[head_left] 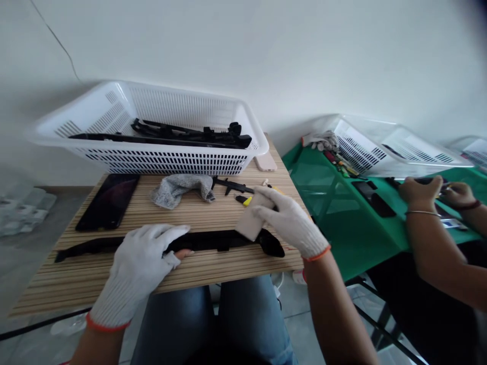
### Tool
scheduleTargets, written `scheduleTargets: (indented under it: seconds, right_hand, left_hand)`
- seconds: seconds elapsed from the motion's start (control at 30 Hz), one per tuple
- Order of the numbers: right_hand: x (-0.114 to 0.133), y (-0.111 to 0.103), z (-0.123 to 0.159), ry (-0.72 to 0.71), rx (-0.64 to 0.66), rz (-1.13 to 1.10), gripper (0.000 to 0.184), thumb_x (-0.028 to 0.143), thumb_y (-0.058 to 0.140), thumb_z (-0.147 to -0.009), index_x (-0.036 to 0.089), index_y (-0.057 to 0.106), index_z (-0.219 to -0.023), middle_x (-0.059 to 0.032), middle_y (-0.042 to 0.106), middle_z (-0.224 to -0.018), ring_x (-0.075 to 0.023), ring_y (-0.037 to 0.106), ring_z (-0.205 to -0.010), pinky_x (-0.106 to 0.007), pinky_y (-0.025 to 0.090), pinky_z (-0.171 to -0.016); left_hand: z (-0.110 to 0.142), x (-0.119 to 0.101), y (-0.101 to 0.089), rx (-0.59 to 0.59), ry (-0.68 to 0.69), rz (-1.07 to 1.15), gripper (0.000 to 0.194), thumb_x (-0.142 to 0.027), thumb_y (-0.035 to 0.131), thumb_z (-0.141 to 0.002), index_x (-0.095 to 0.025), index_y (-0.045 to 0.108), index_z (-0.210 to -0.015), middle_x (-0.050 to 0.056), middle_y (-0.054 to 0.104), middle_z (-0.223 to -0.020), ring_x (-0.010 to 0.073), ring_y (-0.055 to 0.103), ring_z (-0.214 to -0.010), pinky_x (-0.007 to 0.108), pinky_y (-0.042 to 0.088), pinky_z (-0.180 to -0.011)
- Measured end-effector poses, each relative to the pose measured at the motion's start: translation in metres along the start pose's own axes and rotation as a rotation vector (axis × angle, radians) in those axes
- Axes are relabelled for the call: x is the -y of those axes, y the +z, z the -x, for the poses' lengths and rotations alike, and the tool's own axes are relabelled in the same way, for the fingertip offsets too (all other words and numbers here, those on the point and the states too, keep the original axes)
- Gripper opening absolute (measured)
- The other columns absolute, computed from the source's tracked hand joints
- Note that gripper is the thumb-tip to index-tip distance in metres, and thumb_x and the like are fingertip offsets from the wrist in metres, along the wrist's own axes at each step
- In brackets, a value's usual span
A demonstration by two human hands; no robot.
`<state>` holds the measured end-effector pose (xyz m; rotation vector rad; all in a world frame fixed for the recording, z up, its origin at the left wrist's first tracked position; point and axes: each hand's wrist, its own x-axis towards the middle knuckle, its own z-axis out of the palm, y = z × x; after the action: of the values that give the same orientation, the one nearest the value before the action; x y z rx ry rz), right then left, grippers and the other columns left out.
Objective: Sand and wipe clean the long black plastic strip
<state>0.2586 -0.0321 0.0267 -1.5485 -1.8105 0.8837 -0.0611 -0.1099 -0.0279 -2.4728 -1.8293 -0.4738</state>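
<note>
A long black plastic part lies across the striped wooden table, near its front edge. My left hand, in a white knit glove, presses down on the part's middle, with a bare fingertip showing through the glove. Over the part's right end, my gloved right hand pinches a small beige pad against it.
A white basket of black parts stands at the table's back. In front of it lie a dark tablet, a grey cloth, a black caliper and a yellow-tipped tool. To the right, another person's hands work at a green table.
</note>
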Motion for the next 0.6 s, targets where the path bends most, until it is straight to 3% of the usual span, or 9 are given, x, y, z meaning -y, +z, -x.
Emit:
scheduleTargets:
  seconds: [0.1,0.17,0.2,0.27,0.33,0.37,0.43,0.53,0.6]
  right_hand:
    - [-0.013,-0.032,0.0,0.057,-0.208,0.087,0.058,0.033,0.07,-0.082,0.021,0.072,-0.138,-0.0118,0.075,-0.135,-0.0341,0.069,-0.125,-0.052,0.055,-0.111]
    - [-0.011,-0.04,0.001,0.06,-0.297,0.034,0.059,0.036,0.07,-0.083,0.021,0.07,-0.14,-0.0111,0.076,-0.129,-0.0319,0.072,-0.115,-0.048,0.061,-0.099]
    - [-0.007,-0.04,0.002,0.049,-0.283,-0.033,0.06,0.038,0.07,-0.084,0.021,0.068,-0.141,-0.01,0.077,-0.123,-0.0288,0.075,-0.105,-0.043,0.065,-0.089]
    - [0.005,-0.028,0.002,0.018,-0.117,-0.203,0.062,0.042,0.068,-0.088,0.021,0.064,-0.147,-0.007,0.077,-0.11,-0.0211,0.074,-0.082,-0.034,0.065,-0.068]
    - [0.019,-0.006,0.001,-0.005,0.15,-0.339,0.066,0.043,0.066,-0.091,0.021,0.059,-0.152,-0.005,0.076,-0.102,-0.0172,0.072,-0.07,-0.031,0.064,-0.059]
    - [0.025,0.007,0.0,-0.023,0.267,-0.366,0.066,0.042,0.066,-0.092,0.021,0.057,-0.154,-0.0055,0.077,-0.103,-0.0181,0.073,-0.071,-0.032,0.065,-0.06]
    - [0.034,0.029,-0.003,-0.118,0.381,-0.287,0.067,0.034,0.067,-0.091,0.024,0.057,-0.156,-0.0074,0.078,-0.118,-0.0235,0.078,-0.094,-0.039,0.069,-0.08]
    - [0.037,0.043,-0.008,-0.216,0.313,-0.042,0.067,0.024,0.068,-0.089,0.03,0.06,-0.155,-0.0048,0.071,-0.144,-0.0295,0.067,-0.134,-0.05,0.056,-0.115]
    - [0.032,0.037,-0.01,-0.187,0.243,0.072,0.063,0.024,0.066,-0.091,0.031,0.062,-0.153,-0.0035,0.069,-0.15,-0.0301,0.062,-0.141,-0.053,0.049,-0.122]
  left_hand:
    - [-0.001,0.001,0.001,0.017,-0.028,0.004,0.058,-0.063,0.041,-0.104,-0.024,0.08,-0.123,0.017,0.083,-0.111,0.0439,0.078,-0.098,0.061,0.061,-0.082]
    - [-0.002,0.0,0.001,0.026,-0.035,-0.001,0.055,-0.061,0.043,-0.104,-0.025,0.08,-0.123,0.016,0.083,-0.112,0.0442,0.078,-0.1,0.061,0.061,-0.083]
    - [-0.002,0.0,0.0,0.028,-0.035,-0.002,0.054,-0.06,0.044,-0.104,-0.025,0.08,-0.123,0.016,0.083,-0.112,0.0443,0.078,-0.101,0.061,0.061,-0.084]
    - [-0.002,-0.001,0.0,0.029,-0.032,-0.001,0.056,-0.06,0.043,-0.103,-0.024,0.08,-0.123,0.017,0.082,-0.113,0.0444,0.077,-0.101,0.061,0.061,-0.083]
    - [-0.002,-0.001,-0.001,0.026,-0.026,-0.008,0.06,-0.062,0.04,-0.104,-0.022,0.081,-0.123,0.018,0.082,-0.111,0.0443,0.078,-0.099,0.061,0.061,-0.082]
    - [-0.001,-0.001,-0.001,0.026,-0.023,-0.015,0.062,-0.063,0.038,-0.104,-0.022,0.081,-0.122,0.018,0.082,-0.11,0.0444,0.078,-0.098,0.061,0.061,-0.082]
    - [0.0,-0.001,-0.001,0.035,-0.029,-0.027,0.064,-0.065,0.038,-0.104,-0.022,0.081,-0.121,0.018,0.083,-0.109,0.0446,0.078,-0.096,0.062,0.061,-0.082]
    - [0.001,0.0,0.0,0.035,-0.041,-0.036,0.066,-0.067,0.038,-0.103,-0.021,0.082,-0.12,0.018,0.083,-0.109,0.0443,0.078,-0.096,0.061,0.061,-0.083]
    - [0.001,0.0,0.0,0.024,-0.039,-0.036,0.068,-0.069,0.036,-0.103,-0.021,0.081,-0.121,0.018,0.083,-0.108,0.0431,0.078,-0.095,0.06,0.061,-0.082]
